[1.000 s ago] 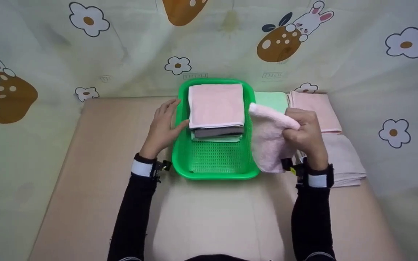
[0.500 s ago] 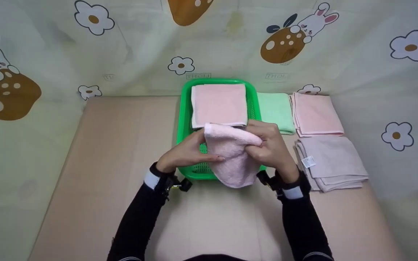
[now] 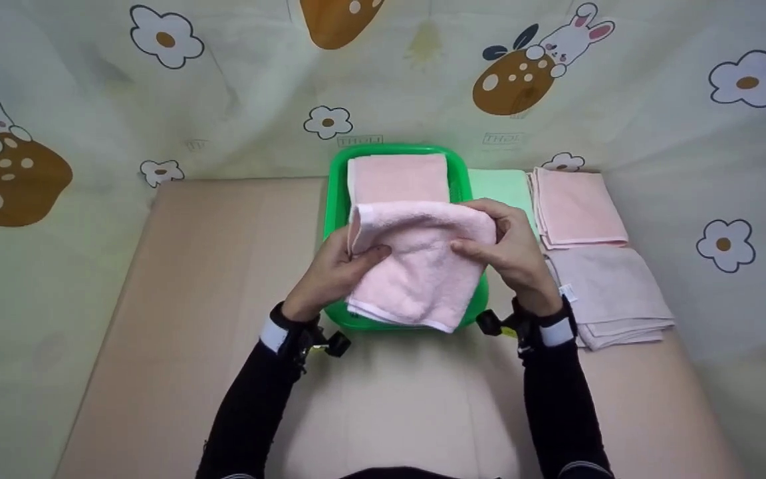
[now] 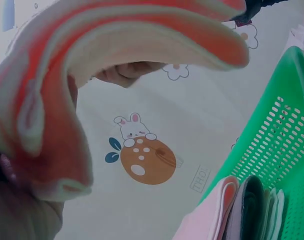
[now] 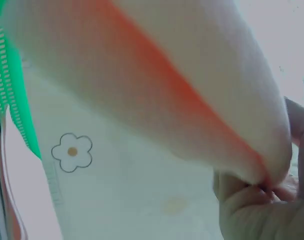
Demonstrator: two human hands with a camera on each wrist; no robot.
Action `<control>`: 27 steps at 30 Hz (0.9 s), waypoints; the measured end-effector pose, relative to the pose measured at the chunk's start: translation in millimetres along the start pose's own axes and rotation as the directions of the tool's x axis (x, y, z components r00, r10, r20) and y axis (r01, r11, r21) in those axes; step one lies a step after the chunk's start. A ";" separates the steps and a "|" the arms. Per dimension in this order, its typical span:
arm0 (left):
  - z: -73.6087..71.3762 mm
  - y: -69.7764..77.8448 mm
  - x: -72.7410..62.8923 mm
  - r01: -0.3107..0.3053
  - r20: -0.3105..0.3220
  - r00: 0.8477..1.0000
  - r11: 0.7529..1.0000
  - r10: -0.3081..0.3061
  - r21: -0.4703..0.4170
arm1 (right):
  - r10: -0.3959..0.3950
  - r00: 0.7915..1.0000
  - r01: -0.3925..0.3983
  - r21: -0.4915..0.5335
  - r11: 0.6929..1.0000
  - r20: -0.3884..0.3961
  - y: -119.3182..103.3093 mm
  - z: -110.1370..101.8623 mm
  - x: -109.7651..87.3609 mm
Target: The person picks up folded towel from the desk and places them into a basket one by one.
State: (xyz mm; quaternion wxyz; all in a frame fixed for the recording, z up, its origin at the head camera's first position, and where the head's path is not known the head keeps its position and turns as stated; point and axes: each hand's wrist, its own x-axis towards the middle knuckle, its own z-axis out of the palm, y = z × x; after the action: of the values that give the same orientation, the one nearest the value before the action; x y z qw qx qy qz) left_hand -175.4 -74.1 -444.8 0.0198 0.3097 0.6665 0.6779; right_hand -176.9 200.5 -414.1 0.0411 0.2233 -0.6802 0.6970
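Observation:
A pink towel (image 3: 419, 266) with pale edges hangs folded between both hands, above the front half of the green basket (image 3: 331, 199). My left hand (image 3: 330, 273) pinches its left edge, thumb on the near face. At the right edge, my right hand (image 3: 512, 249) grips it between thumb and fingers. The left wrist view shows the towel's layers (image 4: 157, 25) curving from that hand. In the right wrist view, fingers (image 5: 242, 205) clasp a fold. Behind the held towel, a folded pink towel (image 3: 399, 178) tops the stack inside the basket; grey and green layers show below it in the left wrist view.
Right of the basket lie a folded light green towel (image 3: 499, 186), a folded pink towel (image 3: 582, 209) and a stack of pale grey-lilac towels (image 3: 616, 289). A patterned curtain (image 3: 250, 80) rises behind the beige table (image 3: 223, 253).
My right hand has brought the pink towel left from beside the basket to above it. My left hand has left the basket's rim and taken the towel's other edge; the towel is spread wider.

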 end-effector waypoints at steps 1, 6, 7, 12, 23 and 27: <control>0.1 0.2 0.1 -0.013 -0.006 1.000 1.000 0.013 0.011 | 0.023 1.000 -0.022 0.022 0.999 -0.019 1.6 -0.1 0.8; 1.3 0.1 0.1 -0.014 -0.018 1.000 1.000 0.014 -0.011 | 0.027 0.998 -0.036 0.197 0.980 0.048 8.9 4.0 3.7; 1.1 -0.2 0.2 -0.007 -0.030 1.000 1.000 0.007 -0.019 | 0.022 0.995 -0.043 0.223 0.974 0.095 10.1 4.5 4.3; -4.2 -1.8 1.2 0.039 -0.089 0.995 0.998 -0.044 -0.054 | 0.058 0.976 -0.088 0.137 0.987 0.211 16.5 3.3 8.6; -22.8 -9.3 1.7 0.185 -0.051 0.981 0.983 -0.186 -0.021 | -0.058 0.997 0.061 -0.055 0.997 0.055 29.5 0.3 12.0; -29.6 -13.7 3.2 0.200 -0.056 0.979 0.978 -0.197 0.063 | -0.037 0.998 0.045 -0.152 0.987 0.059 37.7 -1.2 13.2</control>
State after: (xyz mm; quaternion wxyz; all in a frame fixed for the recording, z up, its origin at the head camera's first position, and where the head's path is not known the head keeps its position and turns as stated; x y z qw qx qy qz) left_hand -196.5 -97.6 -453.7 0.0602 0.2254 0.7170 0.6569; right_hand -202.7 195.8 -444.3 0.0535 0.2529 -0.7280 0.6350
